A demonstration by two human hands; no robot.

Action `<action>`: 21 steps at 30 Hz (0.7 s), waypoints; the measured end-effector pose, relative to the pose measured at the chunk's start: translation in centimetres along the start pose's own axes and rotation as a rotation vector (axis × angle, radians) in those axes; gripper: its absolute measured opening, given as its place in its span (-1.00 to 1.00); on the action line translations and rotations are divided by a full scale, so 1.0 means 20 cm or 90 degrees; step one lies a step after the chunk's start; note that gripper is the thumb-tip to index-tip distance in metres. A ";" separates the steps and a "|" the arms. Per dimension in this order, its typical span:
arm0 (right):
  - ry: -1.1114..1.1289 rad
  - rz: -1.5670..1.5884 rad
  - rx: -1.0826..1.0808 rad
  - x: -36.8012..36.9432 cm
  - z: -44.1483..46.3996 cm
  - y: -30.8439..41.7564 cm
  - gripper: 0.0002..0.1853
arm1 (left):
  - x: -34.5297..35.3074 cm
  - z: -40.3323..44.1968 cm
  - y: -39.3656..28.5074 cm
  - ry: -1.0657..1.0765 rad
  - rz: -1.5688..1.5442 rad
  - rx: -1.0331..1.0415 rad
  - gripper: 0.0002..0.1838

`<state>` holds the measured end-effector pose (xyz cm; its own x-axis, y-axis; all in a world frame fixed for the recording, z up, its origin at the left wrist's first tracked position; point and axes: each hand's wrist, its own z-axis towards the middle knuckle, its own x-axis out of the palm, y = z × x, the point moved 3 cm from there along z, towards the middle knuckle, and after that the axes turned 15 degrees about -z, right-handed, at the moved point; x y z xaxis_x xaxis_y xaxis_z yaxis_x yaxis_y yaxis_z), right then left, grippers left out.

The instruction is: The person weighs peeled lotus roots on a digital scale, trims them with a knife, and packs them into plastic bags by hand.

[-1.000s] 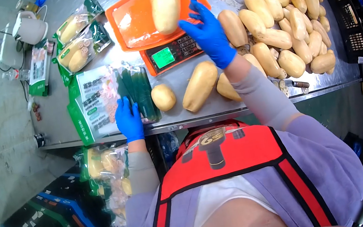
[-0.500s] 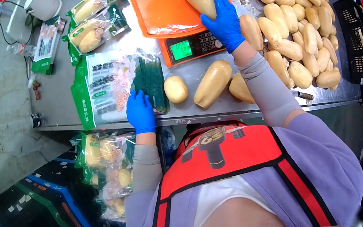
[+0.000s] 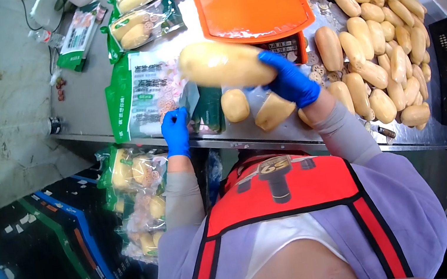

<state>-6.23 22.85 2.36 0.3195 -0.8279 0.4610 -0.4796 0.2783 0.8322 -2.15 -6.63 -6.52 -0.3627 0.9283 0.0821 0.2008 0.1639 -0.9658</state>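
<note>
My right hand, in a blue glove, grips one end of a large peeled lotus root. The root is held up sideways in front of the scale and partly hides its keypad. My left hand, also gloved in blue, pinches the near edge of a printed plastic bag with green ends that lies flat on the table. The far end of the root hangs over this bag. A short lotus root piece and a longer lotus root lie between my hands near the table edge.
Behind the held root stands a scale with an orange tray. A big pile of lotus roots covers the right side. Filled bags lie at the back left, and more packed bags sit below the table's front edge, beside black crates.
My right hand has lifted the lotus root off the scale tray and brought it left and nearer, over the bag. My left hand's fingers have closed on the bag's edge.
</note>
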 end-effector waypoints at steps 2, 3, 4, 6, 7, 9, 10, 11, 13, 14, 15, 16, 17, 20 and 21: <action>0.023 0.064 0.060 0.13 0.06 -0.16 -0.51 | -0.04 0.04 0.04 0.017 -0.004 0.003 -0.80; 0.037 0.057 0.063 0.18 0.07 -0.18 -0.50 | -0.06 0.06 0.05 0.012 -0.007 0.006 -0.80; 0.051 0.049 0.067 0.22 0.08 -0.19 -0.50 | -0.08 0.07 0.06 -0.002 0.012 0.030 -0.81; 0.041 0.010 0.064 0.25 0.11 -0.22 -0.51 | -0.08 0.08 0.04 -0.025 0.029 0.053 -0.82; 0.032 -0.096 0.092 0.22 0.12 -0.25 -0.52 | -0.04 0.06 -0.06 -0.033 0.056 0.156 -0.84; 0.019 -0.251 0.139 0.23 0.12 -0.26 -0.54 | 0.02 0.01 -0.21 -0.019 0.133 0.350 -0.84; 0.022 -0.252 0.140 0.24 0.13 -0.26 -0.54 | 0.02 -0.01 -0.28 -0.022 0.133 0.350 -0.84; 0.012 -0.242 0.111 0.26 0.15 -0.26 -0.53 | 0.04 -0.02 -0.33 0.029 0.162 0.261 -0.84; 0.001 -0.233 0.082 0.26 0.17 -0.27 -0.53 | 0.03 0.01 -0.32 0.149 0.160 0.167 -0.83; -0.007 -0.182 0.061 0.25 0.19 -0.31 -0.53 | 0.03 0.02 -0.33 0.149 0.159 0.167 -0.83; -0.014 -0.131 0.040 0.27 0.20 -0.31 -0.52 | 0.04 0.02 -0.36 0.171 0.189 0.273 -0.82; -0.013 -0.132 0.040 0.29 0.19 -0.31 -0.52 | 0.05 0.01 -0.38 0.193 0.219 0.381 -0.81; -0.024 -0.210 -0.046 0.33 0.16 -0.29 -0.49 | 0.04 0.01 -0.38 0.192 0.220 0.381 -0.81; -0.007 -0.446 -0.190 0.34 0.13 -0.25 -0.37 | 0.02 0.07 -0.36 0.035 0.073 0.309 -0.87; -0.012 -0.498 -0.205 0.33 0.13 -0.24 -0.38 | 0.03 0.06 -0.39 0.059 0.081 0.296 -0.86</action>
<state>-4.03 14.80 0.58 0.4473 -0.8469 -0.2875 0.1320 -0.2554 0.9578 -5.00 -7.64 0.74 -0.2748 0.9606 -0.0425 -0.1970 -0.0995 -0.9753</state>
